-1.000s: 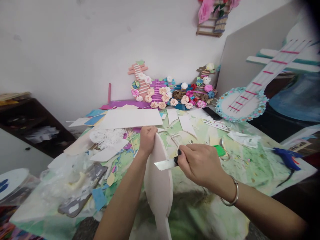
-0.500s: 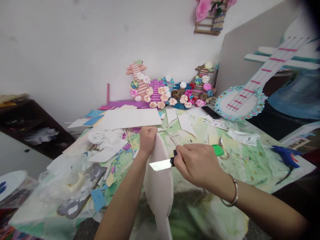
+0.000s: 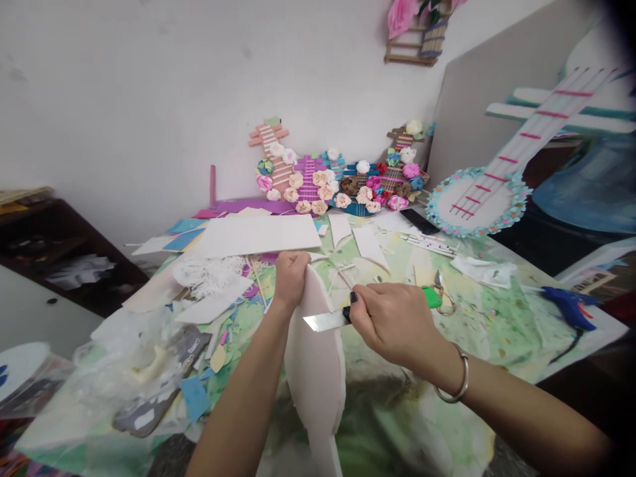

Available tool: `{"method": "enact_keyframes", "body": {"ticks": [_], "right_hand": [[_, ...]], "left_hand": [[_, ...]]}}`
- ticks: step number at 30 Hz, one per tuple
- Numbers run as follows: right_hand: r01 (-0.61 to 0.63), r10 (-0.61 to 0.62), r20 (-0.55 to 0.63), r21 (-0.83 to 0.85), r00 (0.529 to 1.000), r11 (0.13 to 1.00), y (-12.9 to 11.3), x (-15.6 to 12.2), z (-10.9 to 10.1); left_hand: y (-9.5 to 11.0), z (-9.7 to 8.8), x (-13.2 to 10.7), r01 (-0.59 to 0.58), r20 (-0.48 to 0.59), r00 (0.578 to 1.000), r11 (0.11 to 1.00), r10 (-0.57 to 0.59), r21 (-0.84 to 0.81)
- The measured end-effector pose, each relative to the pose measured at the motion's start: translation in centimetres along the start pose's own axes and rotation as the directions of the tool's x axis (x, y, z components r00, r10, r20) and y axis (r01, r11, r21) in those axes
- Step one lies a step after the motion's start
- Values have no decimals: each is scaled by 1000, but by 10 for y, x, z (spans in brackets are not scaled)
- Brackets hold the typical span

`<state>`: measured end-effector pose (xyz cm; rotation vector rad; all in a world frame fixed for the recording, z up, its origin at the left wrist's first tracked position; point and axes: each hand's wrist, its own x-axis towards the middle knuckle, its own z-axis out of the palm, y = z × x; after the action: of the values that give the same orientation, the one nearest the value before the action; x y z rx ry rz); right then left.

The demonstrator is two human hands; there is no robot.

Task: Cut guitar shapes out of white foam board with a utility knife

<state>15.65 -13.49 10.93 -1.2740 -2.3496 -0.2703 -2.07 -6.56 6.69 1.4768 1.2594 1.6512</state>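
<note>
My left hand (image 3: 291, 279) is closed on the far end of a white foam board cutout (image 3: 314, 371), which has a rounded body and a narrow neck toward me. The cutout stands on edge, tilted. In my right hand (image 3: 392, 324) is a utility knife (image 3: 432, 297) with a green handle, its fingers wrapped round it. The bare blade (image 3: 325, 321) points left across the upper part of the cutout. Whether the blade touches the foam edge I cannot tell. A silver bangle (image 3: 454, 381) sits on my right wrist.
White foam sheets (image 3: 258, 235) and shredded strips (image 3: 211, 275) cover the table's left and back. Scissors (image 3: 442, 295) lie beyond my right hand, a blue glue gun (image 3: 569, 308) at the right. Flower-decorated model instruments (image 3: 313, 179) lean on the wall; a larger one (image 3: 479, 202) stands right.
My right hand and the knife have shifted slightly right and up along the cutout's edge. My left hand keeps its hold, almost unmoved.
</note>
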Motion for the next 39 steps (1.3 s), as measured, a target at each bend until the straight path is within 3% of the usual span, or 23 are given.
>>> {"method": "enact_keyframes", "body": {"ticks": [15,21,30,39], "right_hand": [[19,-21,-78,-27,997,999,2,-1,1],[75,-76,-90,-20,993,997,-6,4,1],[-12,13,9,-19,1000,1000,4,5,2],[-23,23,-29,-15,999,1000,8,5,8]], "left_hand": [[7,1,-3,-3,-91,996,994,13,111],[6,0,-3,1,-60,998,993,6,116],[10,-2,-2,13,-21,1000,995,-10,101],[9,-1,-2,4,-29,1000,991,-1,131]]}}
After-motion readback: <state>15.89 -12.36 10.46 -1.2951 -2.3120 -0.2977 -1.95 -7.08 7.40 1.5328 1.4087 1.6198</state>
